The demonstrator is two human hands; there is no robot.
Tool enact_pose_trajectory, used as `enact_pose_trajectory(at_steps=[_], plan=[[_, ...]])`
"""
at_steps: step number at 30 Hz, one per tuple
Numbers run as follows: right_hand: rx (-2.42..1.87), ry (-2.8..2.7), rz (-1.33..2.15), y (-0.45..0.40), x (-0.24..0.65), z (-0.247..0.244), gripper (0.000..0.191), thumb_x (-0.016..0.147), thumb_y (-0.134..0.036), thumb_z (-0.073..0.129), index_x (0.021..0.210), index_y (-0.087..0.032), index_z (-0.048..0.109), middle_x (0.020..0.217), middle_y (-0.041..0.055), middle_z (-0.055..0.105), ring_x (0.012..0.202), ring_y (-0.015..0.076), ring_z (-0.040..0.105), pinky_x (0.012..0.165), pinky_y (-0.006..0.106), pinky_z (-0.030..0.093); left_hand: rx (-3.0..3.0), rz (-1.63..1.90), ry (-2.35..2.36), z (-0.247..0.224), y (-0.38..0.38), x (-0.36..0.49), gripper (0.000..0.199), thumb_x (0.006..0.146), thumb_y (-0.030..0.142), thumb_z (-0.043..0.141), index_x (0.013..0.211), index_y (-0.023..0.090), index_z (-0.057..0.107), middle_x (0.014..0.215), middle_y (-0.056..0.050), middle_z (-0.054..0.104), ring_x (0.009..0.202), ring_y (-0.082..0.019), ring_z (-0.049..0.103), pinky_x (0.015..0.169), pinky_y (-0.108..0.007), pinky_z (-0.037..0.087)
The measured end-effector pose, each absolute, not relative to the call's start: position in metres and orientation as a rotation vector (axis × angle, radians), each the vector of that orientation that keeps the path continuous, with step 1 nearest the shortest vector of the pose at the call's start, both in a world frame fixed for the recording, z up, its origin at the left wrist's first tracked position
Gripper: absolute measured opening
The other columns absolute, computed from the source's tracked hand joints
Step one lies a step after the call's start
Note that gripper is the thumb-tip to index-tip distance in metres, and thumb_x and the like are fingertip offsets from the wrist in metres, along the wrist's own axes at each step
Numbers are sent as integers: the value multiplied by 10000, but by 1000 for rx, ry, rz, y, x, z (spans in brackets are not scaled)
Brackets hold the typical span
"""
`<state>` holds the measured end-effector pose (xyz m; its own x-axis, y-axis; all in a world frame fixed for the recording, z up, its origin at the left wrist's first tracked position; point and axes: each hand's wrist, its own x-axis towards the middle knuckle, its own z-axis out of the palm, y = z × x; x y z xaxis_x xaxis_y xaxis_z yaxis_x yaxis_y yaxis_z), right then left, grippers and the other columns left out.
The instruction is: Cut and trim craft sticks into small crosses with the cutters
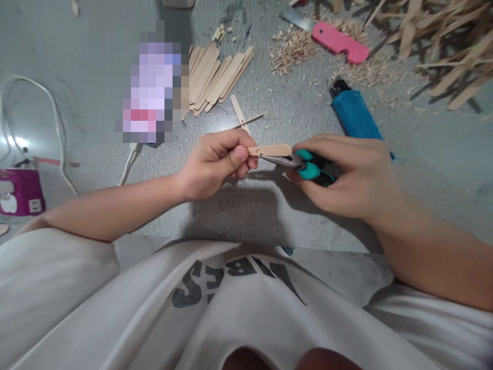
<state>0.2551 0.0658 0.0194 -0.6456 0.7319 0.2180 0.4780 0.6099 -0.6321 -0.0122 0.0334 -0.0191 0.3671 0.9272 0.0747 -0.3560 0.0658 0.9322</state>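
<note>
My left hand (225, 159) pinches one end of a wooden craft stick (276, 150) between thumb and fingers. A small notch or hole shows in the stick near the thumb. My right hand (342, 169) is wrapped round needle-nose pliers (311, 163) with teal and black handles. Their narrow tips touch the stick at the notch; whether the jaws are closed on it I cannot tell. Just beyond my left hand lie another craft stick (238, 109) and a thin dark-tipped wooden skewer (252, 121) crossing it.
Several craft sticks (208, 77) lie in a pile. A pink folding knife (341, 42) rests by wood shavings (295, 49). Right of it are a blue-handled tool (356, 115) and a stick heap (458, 46). A blurred phone (154, 87), white cable (57, 115) and purple box (25, 190) lie left.
</note>
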Motion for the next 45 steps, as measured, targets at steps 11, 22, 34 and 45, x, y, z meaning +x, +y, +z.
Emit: enact_pose_trajectory(at_steps=[11,22,34,45], plan=[[-1134,-2343,1321,71,256,34,156,937,-448,748,995,-304,771,819,29,776,691,243,699,650,400,526,1221,1097,619,-18,36,-15,452,1073,561,802,838,177,756,669,17,647,557,-46,586,544,-169,485],[-1230,-2245,1798,83,262,42,454,894,-707,836,992,-264,851,851,54,793,719,244,668,633,373,526,1179,1142,633,-13,31,-16,315,1072,491,818,923,223,889,593,15,654,483,-64,531,481,-223,426],[-1279,-2244,1556,72,258,40,296,918,-571,793,973,-281,811,924,50,830,820,278,728,775,430,560,1239,1271,688,-16,27,-15,259,1099,447,796,1021,220,895,642,23,720,484,-46,596,457,-166,434],[-1331,-2246,1620,75,262,41,382,899,-635,802,1030,-276,818,992,63,863,891,304,771,820,456,578,1109,1271,832,-13,28,-11,394,999,600,880,928,214,847,594,37,704,485,-65,625,456,-178,480]])
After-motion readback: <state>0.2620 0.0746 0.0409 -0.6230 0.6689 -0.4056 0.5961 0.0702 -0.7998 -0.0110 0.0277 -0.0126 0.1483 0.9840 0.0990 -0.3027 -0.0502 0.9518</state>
